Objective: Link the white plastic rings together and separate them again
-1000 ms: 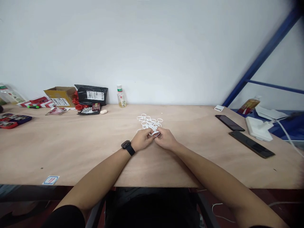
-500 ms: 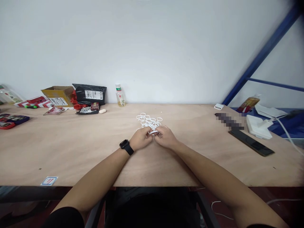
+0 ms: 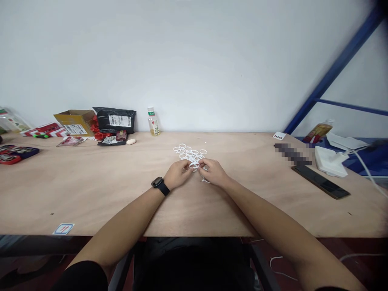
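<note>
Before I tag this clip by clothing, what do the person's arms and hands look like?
The left hand and right hand are gloveless. A squarish black smartwatch with a black band circles the left wrist. A black fabric sleeve ends near the left elbow; a dark right sleeve barely shows.

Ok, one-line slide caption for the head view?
Left hand and right hand hold a white ring near a pile of similar rings on a wooden table.
</note>
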`<state>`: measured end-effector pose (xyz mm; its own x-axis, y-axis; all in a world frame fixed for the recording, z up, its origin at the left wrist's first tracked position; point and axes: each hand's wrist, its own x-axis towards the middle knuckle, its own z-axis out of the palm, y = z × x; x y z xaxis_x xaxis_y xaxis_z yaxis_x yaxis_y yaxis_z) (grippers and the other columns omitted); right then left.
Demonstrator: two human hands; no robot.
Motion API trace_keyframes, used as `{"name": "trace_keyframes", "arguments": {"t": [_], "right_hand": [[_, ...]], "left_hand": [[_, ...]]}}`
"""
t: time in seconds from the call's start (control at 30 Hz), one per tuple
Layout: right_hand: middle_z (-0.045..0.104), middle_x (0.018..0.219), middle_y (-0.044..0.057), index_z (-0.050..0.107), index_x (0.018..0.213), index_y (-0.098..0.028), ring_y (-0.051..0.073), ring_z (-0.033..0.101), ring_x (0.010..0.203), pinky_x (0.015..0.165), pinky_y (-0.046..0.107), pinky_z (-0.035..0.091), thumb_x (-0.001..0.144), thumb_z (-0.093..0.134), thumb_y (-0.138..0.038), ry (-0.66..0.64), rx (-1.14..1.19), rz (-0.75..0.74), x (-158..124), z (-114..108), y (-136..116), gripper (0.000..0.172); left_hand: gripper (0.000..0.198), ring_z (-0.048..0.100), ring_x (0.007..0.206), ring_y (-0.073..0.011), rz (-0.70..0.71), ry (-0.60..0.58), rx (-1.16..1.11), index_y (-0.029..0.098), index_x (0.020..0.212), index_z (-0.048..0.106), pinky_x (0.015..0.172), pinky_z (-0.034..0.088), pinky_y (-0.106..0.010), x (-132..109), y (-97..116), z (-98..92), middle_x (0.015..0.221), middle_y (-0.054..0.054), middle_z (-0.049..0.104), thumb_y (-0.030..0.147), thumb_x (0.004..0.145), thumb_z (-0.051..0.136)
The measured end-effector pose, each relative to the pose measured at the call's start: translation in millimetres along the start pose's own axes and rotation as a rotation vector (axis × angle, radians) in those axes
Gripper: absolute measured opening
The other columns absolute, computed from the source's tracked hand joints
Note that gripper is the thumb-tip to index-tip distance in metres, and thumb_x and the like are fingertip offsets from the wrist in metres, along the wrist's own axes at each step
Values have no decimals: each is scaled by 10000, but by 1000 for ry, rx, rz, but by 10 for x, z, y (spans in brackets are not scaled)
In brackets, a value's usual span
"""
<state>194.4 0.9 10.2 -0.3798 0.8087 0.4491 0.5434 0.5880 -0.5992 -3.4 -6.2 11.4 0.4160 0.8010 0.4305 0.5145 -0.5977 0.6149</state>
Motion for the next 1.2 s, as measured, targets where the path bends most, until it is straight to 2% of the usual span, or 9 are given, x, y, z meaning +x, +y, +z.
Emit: {"name": "trace_keyframes", "arguments": {"t": [0.2,0.3,0.43,0.63,0.73,0.83,0.93,1.03,1.2], "right_hand": [[702,830,20,656,834,-206,160,638,772,731,269,460,792,573,-180,-34,-36,-73,-9,31,-9,97],[706,852,27,667,866,-213,175,637,814,768,291,460,798,605,-221,-66,-65,-109,-14,24,-24,92],[711,968,47,668,962,-206,201,629,917,847,328,445,771,616,-176,-129,-160,-165,-2,-37,16,201],[707,990,67,678,985,-190,221,602,952,870,345,412,796,570,-151,-178,-346,-137,12,-121,121,221],[688,1017,76,677,1031,-202,227,576,996,889,355,385,837,566,-202,-215,-393,-155,-8,-83,77,223],[667,1064,81,667,1091,-232,239,542,1043,913,379,352,864,564,-237,-242,-427,-186,-39,-25,-25,249],[649,1128,85,661,1122,-246,250,518,1066,916,395,333,881,554,-247,-282,-451,-232,-68,13,-130,263],[648,1140,81,657,1132,-238,244,522,1051,903,389,333,896,534,-241,-317,-443,-257,-82,30,-195,266],[685,1025,70,671,1067,-218,222,552,993,871,363,349,908,516,-236,-252,-393,-216,-70,43,-186,223]], "left_hand": [[360,615,927,-194,37,58,-52,186,1163,587,849,471,-319,-10,-13,10,1016,-72,684,333,835,610],[215,629,874,-177,67,-21,-26,201,1023,664,799,469,-286,-7,7,-17,962,-50,706,292,873,539],[201,613,711,-153,53,-61,149,204,886,700,684,441,-255,36,-17,-168,796,-22,707,242,861,504],[198,633,784,-233,-235,20,576,199,820,685,706,427,-320,66,-334,-507,860,-82,722,223,821,488],[191,622,853,-276,-399,-38,697,187,805,687,769,427,-380,29,-460,-569,899,-118,708,203,796,497],[223,585,967,-314,-403,-9,703,188,881,698,847,407,-447,14,-467,-526,1008,-141,684,162,774,504],[236,565,993,-295,-254,58,595,200,915,701,887,401,-433,29,-379,-409,1026,-126,675,163,787,506],[204,584,879,-256,-107,-28,465,201,847,710,847,426,-380,28,-270,-257,877,-98,677,289,832,527],[151,585,845,-254,-75,-85,454,194,739,697,807,438,-368,-24,-183,-64,822,-97,642,303,796,610]]}}
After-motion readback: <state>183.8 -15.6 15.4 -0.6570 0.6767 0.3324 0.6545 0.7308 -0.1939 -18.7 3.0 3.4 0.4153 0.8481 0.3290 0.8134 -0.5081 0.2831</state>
